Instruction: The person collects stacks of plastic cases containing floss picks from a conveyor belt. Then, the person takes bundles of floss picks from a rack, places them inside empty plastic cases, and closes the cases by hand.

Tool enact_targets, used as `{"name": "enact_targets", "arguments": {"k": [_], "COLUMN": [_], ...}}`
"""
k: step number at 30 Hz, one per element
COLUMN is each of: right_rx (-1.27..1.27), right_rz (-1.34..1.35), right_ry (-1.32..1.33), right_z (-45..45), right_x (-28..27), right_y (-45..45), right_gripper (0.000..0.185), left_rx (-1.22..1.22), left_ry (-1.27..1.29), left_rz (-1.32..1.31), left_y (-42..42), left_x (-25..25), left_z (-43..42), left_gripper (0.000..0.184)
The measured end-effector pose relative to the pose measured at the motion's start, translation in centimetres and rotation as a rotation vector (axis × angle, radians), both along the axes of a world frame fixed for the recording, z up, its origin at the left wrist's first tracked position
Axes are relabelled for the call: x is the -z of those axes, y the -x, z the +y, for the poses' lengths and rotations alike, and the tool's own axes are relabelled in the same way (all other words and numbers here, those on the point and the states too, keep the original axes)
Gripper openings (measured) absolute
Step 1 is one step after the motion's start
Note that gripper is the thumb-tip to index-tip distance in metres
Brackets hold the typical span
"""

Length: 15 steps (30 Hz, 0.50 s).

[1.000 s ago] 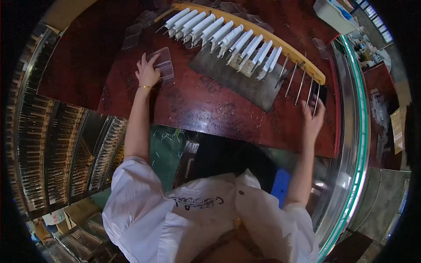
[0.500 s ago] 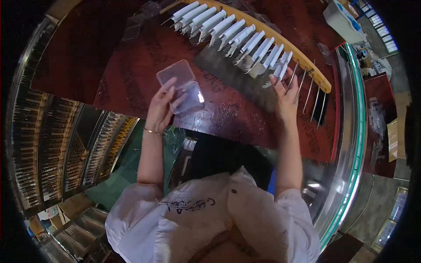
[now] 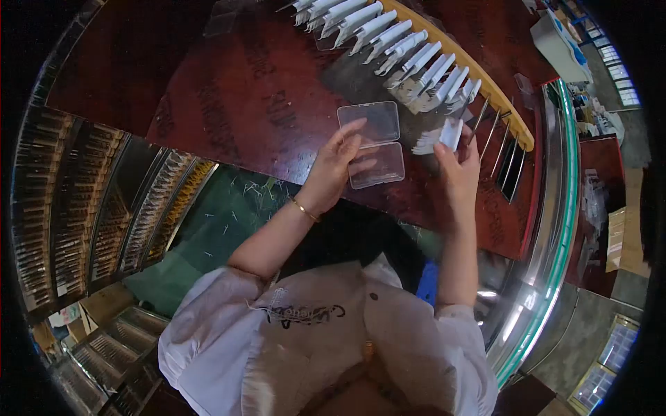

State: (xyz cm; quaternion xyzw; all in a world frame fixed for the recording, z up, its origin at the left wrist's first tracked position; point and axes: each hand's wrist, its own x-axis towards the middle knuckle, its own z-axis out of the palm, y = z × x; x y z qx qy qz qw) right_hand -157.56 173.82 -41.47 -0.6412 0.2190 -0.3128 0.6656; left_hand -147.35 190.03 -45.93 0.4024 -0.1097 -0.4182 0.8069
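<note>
Red tabletop (image 3: pixel 267 114), white strip (image 3: pixel 451 130) partly behind right fingers (image 3: pixel 445 157).

Across the worktop's (image 3: pixel 236 104) far side, aslant, a rack (image 3: pixel 512 118) with strips (image 3: pixel 378 31) on its prongs (image 3: pixel 501 151), bare ones toward the right end. Below the strips, a mat (image 3: pixel 361 80). Nearer, an open case (image 3: pixel 378 170) in the left fingers (image 3: pixel 352 130); just right of it, a single strip (image 3: pixel 451 130) in the right fingers (image 3: pixel 445 158). Left of the worktop, rows of rods (image 3: pixel 55 208).

Shirt script (image 3: pixel 305 315), tabletop lettering (image 3: pixel 281 114): neither legible.
</note>
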Motion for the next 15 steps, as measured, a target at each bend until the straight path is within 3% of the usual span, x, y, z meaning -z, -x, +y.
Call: {"name": "enact_targets", "arguments": {"k": [3,10,11,13,15], "right_rx": [-0.187,-0.385,-0.324,0.021,0.156], "right_rz": [-0.063,-0.014,-0.084,0.042,-0.050], "right_ry": [-0.193,-0.113,-0.221,-0.156,-0.239], "right_z": [1.2,3.2,2.9,-0.2,-3.3], "right_x": [1.4,1.6,1.3,2.0,1.8], "right_y": [2.1,1.3,1.0,0.4,-1.0], "right_gripper": [0.060,0.063,0.062,0.060,0.053], "left_rx": [0.017,0.063,0.053,0.051,0.020], "left_ry": [0.019,0.134,0.131,0.129,0.057], "left_rz": [0.069,0.211,0.234,0.254,0.276], "left_y": [0.5,0.5,0.4,0.2,0.2], "left_x": [-0.2,-1.0,-0.8,-1.1,-1.7], "left_z": [0.1,0.6,0.7,0.7,1.0], "left_gripper": [0.036,0.034,0.034,0.033,0.032]}}
